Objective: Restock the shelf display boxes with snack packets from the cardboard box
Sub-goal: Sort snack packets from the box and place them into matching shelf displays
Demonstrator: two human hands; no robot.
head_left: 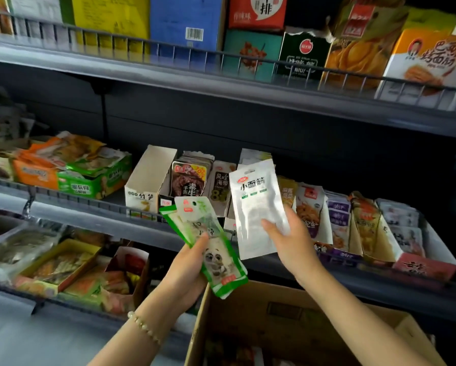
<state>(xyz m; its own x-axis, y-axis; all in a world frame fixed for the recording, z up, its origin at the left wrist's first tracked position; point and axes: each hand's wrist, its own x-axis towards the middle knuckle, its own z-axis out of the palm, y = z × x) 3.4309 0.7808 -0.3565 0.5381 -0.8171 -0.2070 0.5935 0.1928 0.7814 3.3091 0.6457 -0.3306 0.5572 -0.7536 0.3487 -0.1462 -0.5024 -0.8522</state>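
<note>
Left hand (187,268) grips green packets (211,244); right hand (290,241) holds white packet (258,207) before middle shelf boxes (150,178). Cardboard box (274,318) below. Risk: loose green stack fans, slips; white packet misfiled into neighbouring box.

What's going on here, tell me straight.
A person is stocking a snack shelf. The left hand grips a few green panda packets. The right hand holds a silver-white packet up in front of the display boxes on the middle shelf. The open cardboard box sits below the hands. Neither handful is in a display box yet.
</note>
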